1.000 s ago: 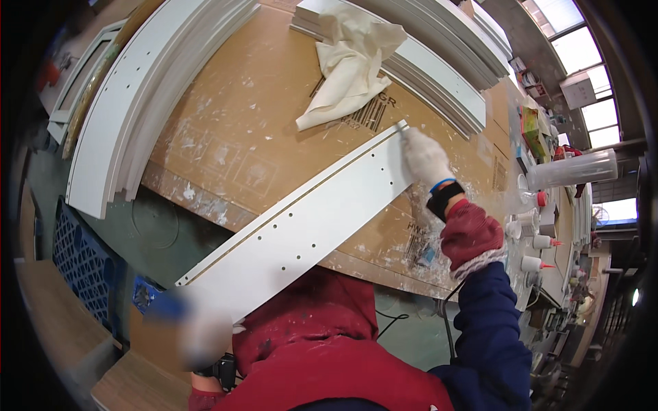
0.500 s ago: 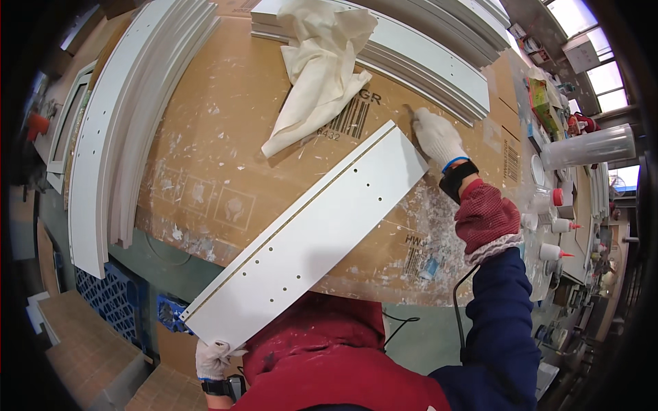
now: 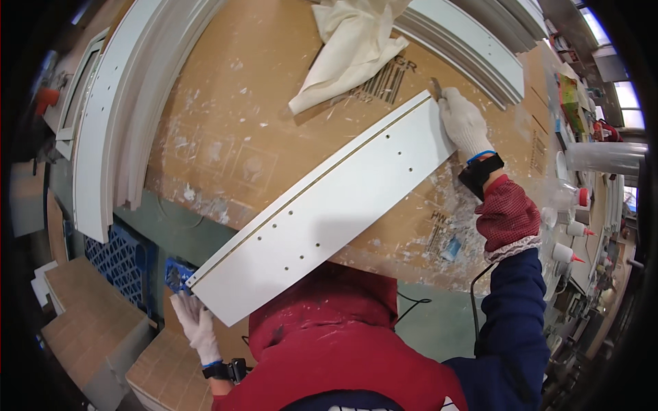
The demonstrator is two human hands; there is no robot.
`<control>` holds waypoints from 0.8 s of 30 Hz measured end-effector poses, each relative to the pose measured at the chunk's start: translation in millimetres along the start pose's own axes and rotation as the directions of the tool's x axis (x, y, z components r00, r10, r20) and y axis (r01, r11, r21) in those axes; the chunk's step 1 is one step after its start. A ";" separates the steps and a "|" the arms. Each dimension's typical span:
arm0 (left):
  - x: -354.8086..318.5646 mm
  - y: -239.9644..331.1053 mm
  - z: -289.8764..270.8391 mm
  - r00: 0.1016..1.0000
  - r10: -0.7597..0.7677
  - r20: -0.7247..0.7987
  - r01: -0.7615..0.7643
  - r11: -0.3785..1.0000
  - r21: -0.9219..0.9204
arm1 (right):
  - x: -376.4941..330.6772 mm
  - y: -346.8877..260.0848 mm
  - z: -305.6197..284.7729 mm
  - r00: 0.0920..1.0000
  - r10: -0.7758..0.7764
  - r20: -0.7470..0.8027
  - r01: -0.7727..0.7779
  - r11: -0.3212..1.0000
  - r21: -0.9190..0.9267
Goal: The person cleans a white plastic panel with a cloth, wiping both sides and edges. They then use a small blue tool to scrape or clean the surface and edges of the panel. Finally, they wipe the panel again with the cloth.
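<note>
A white drilled board (image 3: pixel 343 198) with a groove along its far edge lies slantwise across the near side of the cardboard-covered table (image 3: pixel 240 116). Its lower left end reaches past the table edge. My right hand (image 3: pixel 464 123), in a white knit glove, is closed at the board's far right end. From its fingers sticks the flat blade of a small scraper (image 3: pixel 436 88); the handle is hidden in the fist. Beside the board's lower left end, my gloved left hand (image 3: pixel 197 327) has its fingers stretched out near the corner. Whether they touch it is hard to tell.
A cream cloth (image 3: pixel 349 55) lies on the cardboard. Stacked white boards (image 3: pixel 110 116) stand at the left, with more stacked boards (image 3: pixel 473 48) at the back. Glue bottles (image 3: pixel 567 253) and a clear jar (image 3: pixel 572 195) are at the right. Cardboard boxes (image 3: pixel 89 308) sit lower left.
My left hand has let go of the board's lower end and opened beside its corner. My right hand has shifted along the board's end toward its far corner, scraper blade now showing clearly.
</note>
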State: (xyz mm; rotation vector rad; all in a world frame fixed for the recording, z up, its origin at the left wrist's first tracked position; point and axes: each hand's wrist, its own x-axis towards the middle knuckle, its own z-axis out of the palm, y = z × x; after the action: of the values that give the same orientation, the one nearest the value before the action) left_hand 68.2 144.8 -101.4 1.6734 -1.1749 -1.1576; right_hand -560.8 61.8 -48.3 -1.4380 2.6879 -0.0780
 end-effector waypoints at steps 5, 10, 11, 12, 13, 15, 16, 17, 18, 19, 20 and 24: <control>-1.0 18.2 6.4 0.734 0.570 0.369 -0.592 0.272 0.758 | -4.3 -8.9 12.6 0.991 -0.090 -0.099 0.068 0.976 -0.206; 24.8 10.2 22.3 0.458 0.728 0.511 -0.768 0.034 0.640 | -4.4 -2.0 18.6 0.973 -0.176 -0.148 0.121 0.939 -0.322; 26.5 15.7 23.2 0.456 0.717 0.527 -0.781 0.039 0.623 | -3.7 0.9 17.6 0.973 -0.182 -0.144 0.124 0.932 -0.340; 26.8 21.0 26.7 0.452 0.713 0.536 -0.796 0.051 0.603 | -3.9 2.9 13.4 0.969 -0.205 -0.139 0.153 0.937 -0.315; 27.4 25.2 30.0 0.446 0.709 0.546 -0.812 0.063 0.581 | -7.0 2.2 11.7 0.973 -0.185 -0.139 0.135 0.941 -0.311; 28.7 30.1 33.6 0.428 0.716 0.552 -0.824 0.058 0.564 | -11.1 -10.9 2.0 0.977 -0.158 -0.145 0.109 0.947 -0.301; 28.6 32.5 33.1 0.430 0.706 0.563 -0.830 0.064 0.554 | -25.7 -23.4 -2.4 0.972 -0.171 -0.162 0.134 0.967 -0.215; 26.2 33.5 31.5 0.439 0.690 0.575 -0.833 0.071 0.549 | -41.1 -41.3 -2.9 0.924 -0.293 -0.244 0.249 0.949 -0.193; 24.7 33.9 28.9 0.429 0.690 0.582 -0.835 0.058 0.547 | -61.7 -58.4 0.0 0.701 -0.574 -0.423 0.548 0.813 -0.195; 25.6 32.0 27.2 0.423 0.689 0.589 -0.837 0.048 0.545 | -97.9 -87.7 -6.7 0.787 -0.580 -0.208 0.552 0.814 -0.180; 26.0 30.4 26.9 0.411 0.688 0.597 -0.842 0.036 0.538 | -119.7 -107.8 -6.1 0.627 -0.727 -0.282 0.774 0.621 0.122; 28.3 34.4 35.0 0.427 0.684 0.591 -0.849 0.079 0.522 | -238.8 -206.6 21.3 0.616 -0.787 0.025 0.782 0.616 0.095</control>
State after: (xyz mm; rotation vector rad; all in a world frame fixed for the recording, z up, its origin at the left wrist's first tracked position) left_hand 30.6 105.2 -86.5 1.0010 -2.5622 0.0180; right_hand -255.9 145.8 -37.7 -2.4190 1.7471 -0.1816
